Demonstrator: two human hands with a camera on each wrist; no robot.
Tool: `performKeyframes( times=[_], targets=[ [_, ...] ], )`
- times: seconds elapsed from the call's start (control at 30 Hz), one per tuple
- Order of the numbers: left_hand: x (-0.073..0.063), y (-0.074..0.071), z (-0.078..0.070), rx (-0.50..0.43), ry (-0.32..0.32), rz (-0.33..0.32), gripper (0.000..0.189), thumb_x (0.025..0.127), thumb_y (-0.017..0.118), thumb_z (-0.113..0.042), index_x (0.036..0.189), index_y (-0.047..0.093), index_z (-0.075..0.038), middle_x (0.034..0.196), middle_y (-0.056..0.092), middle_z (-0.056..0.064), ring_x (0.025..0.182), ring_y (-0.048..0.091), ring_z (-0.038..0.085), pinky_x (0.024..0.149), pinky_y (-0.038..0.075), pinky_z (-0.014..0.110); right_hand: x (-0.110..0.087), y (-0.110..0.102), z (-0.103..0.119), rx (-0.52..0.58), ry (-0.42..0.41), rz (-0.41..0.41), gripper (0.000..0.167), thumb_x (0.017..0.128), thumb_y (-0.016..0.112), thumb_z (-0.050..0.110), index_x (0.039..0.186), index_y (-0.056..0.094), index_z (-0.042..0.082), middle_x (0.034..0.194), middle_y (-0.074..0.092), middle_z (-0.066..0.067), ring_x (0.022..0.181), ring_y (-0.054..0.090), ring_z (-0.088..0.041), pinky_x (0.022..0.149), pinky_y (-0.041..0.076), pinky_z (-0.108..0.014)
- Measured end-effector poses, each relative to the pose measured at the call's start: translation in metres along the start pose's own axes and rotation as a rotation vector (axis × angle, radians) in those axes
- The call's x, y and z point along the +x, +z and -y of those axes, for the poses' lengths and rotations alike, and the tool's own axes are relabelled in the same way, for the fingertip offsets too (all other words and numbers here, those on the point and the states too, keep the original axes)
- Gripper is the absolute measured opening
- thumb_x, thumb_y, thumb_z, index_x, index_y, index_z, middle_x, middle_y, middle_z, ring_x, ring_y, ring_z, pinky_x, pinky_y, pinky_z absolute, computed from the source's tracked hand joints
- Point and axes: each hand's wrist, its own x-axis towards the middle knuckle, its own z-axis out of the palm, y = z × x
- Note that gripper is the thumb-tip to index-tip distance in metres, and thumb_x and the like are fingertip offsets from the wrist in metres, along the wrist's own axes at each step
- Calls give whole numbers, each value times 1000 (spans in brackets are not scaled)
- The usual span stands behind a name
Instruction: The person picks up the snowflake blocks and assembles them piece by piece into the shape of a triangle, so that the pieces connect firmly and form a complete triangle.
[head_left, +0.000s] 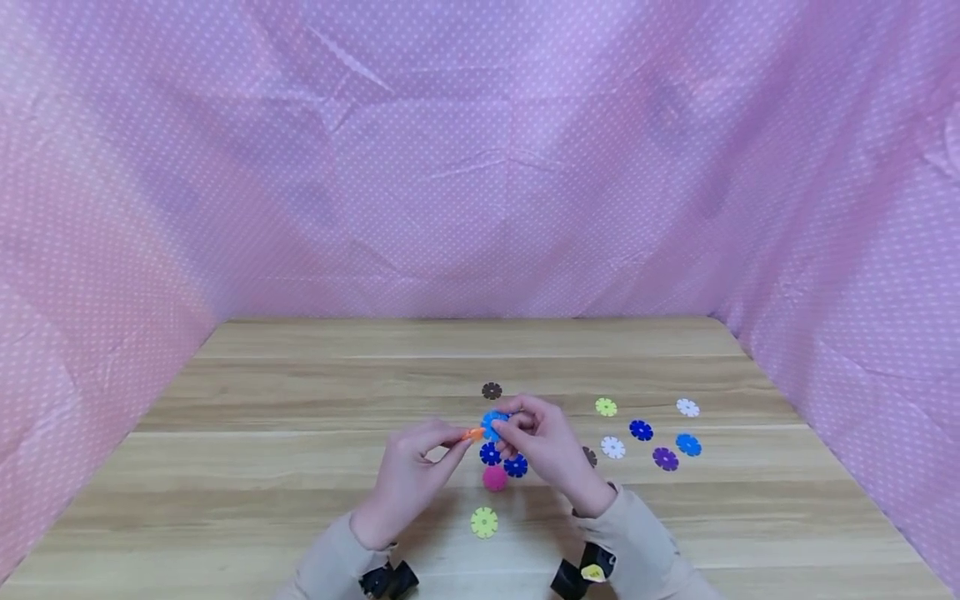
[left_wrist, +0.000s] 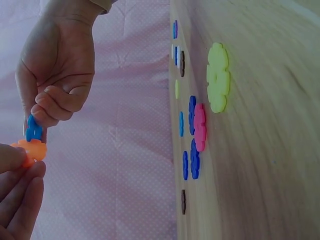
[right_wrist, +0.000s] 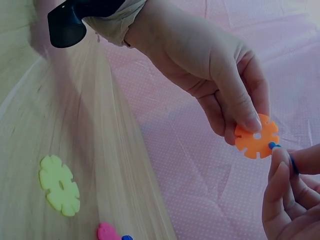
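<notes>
Inspector: State the surface and the room.

Me: My table (head_left: 255,467) is wood, banded pale and brown, filling the lower part of the head view. Pink cloth (head_left: 450,200) with white dots hangs behind it and at both sides, creased at upper centre and paler towards the left edge.

Inspector: Your fingers?

Me: At lower centre, my left hand (head_left: 412,467) pinches an orange disc (head_left: 472,433) between thumb and fingers. My right hand (head_left: 551,446) pinches a blue disc (head_left: 491,425) the same way. Both are raised off the wood, their edges touching. Whether the slots have locked, I cannot tell.

Inspector: What lies on the wood?

Me: Below my hands, two dark blue discs (head_left: 515,466), a pink disc (head_left: 495,478) close by them, and a yellow-green disc (head_left: 483,522) nearer the bottom edge. A brown disc (head_left: 491,391) lies above. At lower right, a loose scatter includes a purple disc (head_left: 665,459) and two white discs (head_left: 612,447); another brown one there is partly hidden by my right arm.

Inspector: Sleeves?

Me: Beige sleeves (head_left: 648,533), with black devices (head_left: 390,579) at both wrists, bottom of frame.
</notes>
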Motion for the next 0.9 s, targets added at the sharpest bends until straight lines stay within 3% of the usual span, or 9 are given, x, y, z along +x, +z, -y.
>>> performKeyframes(
  times=[0.4,0.6,0.9],
  targets=[
    [2,0,-2,-28,67,-16,19,71,75,11,85,74,-2,80,73,8,69,69,16,68,55,16,-3,4,7,1,45,-57,19,91,61,6,106,62,-5,81,68,-22,62,61,-13,63,58,-34],
    [2,-1,0,-37,107,-26,22,67,76,13,85,74,0,77,72,9,67,68,16,66,55,16,-4,7,7,-10,57,-77,17,89,62,3,103,62,-6,81,68,-24,60,61,-13,60,57,-31],
    [1,-2,1,-52,81,-5,21,67,76,14,83,74,0,73,71,7,62,65,12,58,51,12,-1,8,3,-31,72,-60,13,88,62,0,100,62,-6,75,69,-19,59,62,-12,63,58,-41]
  ],
)
